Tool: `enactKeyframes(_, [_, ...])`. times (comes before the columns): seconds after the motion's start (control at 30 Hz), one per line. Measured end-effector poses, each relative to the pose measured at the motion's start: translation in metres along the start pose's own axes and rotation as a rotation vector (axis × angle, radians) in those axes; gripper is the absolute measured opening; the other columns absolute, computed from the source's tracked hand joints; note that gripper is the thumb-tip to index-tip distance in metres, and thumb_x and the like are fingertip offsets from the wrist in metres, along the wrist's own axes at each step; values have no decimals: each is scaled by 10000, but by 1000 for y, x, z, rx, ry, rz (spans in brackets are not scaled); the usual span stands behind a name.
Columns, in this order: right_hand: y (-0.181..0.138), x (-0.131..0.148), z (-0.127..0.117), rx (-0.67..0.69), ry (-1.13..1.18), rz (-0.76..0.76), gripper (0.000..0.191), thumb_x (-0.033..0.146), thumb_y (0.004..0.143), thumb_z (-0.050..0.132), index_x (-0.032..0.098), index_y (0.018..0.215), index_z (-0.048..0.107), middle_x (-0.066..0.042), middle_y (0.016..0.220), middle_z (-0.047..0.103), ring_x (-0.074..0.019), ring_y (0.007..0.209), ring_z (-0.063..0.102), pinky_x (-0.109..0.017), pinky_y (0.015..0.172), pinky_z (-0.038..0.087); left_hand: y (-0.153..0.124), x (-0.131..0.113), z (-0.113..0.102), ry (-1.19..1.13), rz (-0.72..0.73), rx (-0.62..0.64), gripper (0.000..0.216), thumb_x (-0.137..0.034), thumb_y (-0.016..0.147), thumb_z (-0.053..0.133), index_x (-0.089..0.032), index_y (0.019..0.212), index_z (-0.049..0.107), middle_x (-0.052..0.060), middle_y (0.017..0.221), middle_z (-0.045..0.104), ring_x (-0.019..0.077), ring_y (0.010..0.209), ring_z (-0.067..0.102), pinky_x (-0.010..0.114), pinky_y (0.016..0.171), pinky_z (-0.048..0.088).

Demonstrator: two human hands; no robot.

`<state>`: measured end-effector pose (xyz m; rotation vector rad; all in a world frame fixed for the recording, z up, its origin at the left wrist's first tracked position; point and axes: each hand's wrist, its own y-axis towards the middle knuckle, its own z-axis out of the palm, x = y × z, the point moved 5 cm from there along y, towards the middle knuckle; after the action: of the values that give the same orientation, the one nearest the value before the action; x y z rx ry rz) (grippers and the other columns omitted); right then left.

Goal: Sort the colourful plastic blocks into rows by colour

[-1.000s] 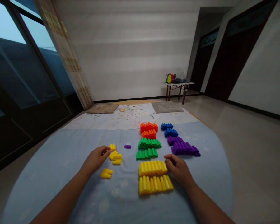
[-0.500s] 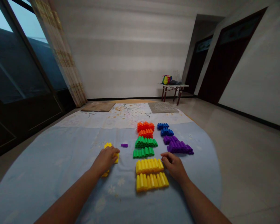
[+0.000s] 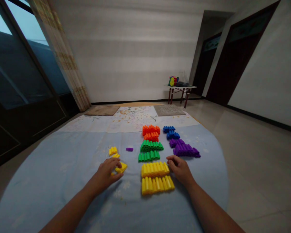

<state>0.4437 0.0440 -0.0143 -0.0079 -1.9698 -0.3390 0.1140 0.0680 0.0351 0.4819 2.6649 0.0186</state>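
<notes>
My left hand point(image 3: 107, 173) lies curled over loose yellow pieces point(image 3: 121, 167) on the light blue sheet point(image 3: 63, 174), fingers closed around some of them. More loose yellow pieces point(image 3: 113, 150) sit just beyond it. My right hand point(image 3: 180, 169) rests with bent fingers at the right end of two neat rows of yellow pieces point(image 3: 155, 176). Behind these lie rows of green pieces point(image 3: 150, 150), orange pieces point(image 3: 150, 132), blue pieces point(image 3: 171, 132) and purple pieces point(image 3: 185, 149). A single purple piece point(image 3: 129, 149) lies apart, left of the green rows.
The sheet covers a tiled floor point(image 3: 257, 155). Two small mats point(image 3: 169, 110) lie beyond it. A small table point(image 3: 180, 90) with colourful things stands by the far wall. Dark glass doors point(image 3: 19, 97) and a curtain point(image 3: 63, 61) are on the left.
My left hand drew back toward me from the far yellow pieces and closed over the nearer ones. My right hand stayed at the yellow rows.
</notes>
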Motion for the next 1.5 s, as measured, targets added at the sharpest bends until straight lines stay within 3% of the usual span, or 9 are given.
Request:
enactKeyframes(0.17, [-1,4,-1,-9,-1,-18,287,338,774,502,140,886,678,-60,752,679,-181,674,605,-261,583,459,2,-8,-7,148,-191,-42,395,-493,750,510,-214,1010,609,89,1128,636,261,1100,540,424,935,378])
enactKeyframes(0.3, [-1,8,-2,-18,-9,-26,278,315,778,485,142,886,674,-52,739,677,-175,669,607,-261,590,465,7,-15,3,285,-230,65,450,-535,747,464,-185,974,633,125,1033,663,299,1004,577,435,846,394])
enactKeyframes(0.53, [-2,14,-7,-64,-43,-56,273,290,779,477,138,882,680,-61,752,685,-172,669,605,-265,607,463,11,-6,1,186,-289,52,445,-488,725,503,-204,1051,603,104,1097,651,277,1032,569,455,873,388])
enactKeyframes(0.63, [-3,17,-10,-73,-67,-75,272,270,781,467,136,887,679,-60,763,684,-163,671,599,-266,630,459,7,-19,-7,64,-168,-70,481,-493,729,529,-188,1097,579,99,1137,627,253,1059,556,427,925,398])
enactKeyframes(0.73, [-3,18,-12,-87,-79,-85,273,259,776,464,137,892,679,-53,766,683,-156,677,598,-264,646,456,-1,-52,-8,-58,15,-141,476,-523,716,570,-203,1068,596,89,1101,631,249,1056,548,416,967,398])
enactKeyframes(0.9, [-4,18,-12,-98,-96,-79,254,243,767,470,147,872,680,-39,751,682,-144,662,590,-253,637,453,-14,-110,10,-125,171,-96,435,-465,708,633,-259,1090,605,74,1072,596,247,1042,523,440,959,407])
enactKeyframes(1.03, [-4,17,-12,-91,-99,-79,257,233,773,469,141,885,682,-54,775,689,-153,688,605,-259,651,459,-11,-138,29,-66,207,-28,435,-415,696,667,-263,1099,610,79,1064,567,251,1038,495,428,939,397])
enactKeyframes(1.27, [-2,14,-12,-75,-93,-66,255,210,763,475,143,897,682,-48,777,686,-150,697,607,-252,661,455,-1,-147,50,81,201,74,468,-361,647,724,-296,1098,615,61,1071,543,252,1048,468,409,914,348])
enactKeyframes(1.5, [-3,17,-12,-81,-106,-69,254,190,752,479,143,888,689,-44,773,688,-146,688,598,-248,658,446,-2,-145,51,146,185,157,494,-347,638,723,-324,1118,608,64,1071,548,255,1039,478,405,889,338])
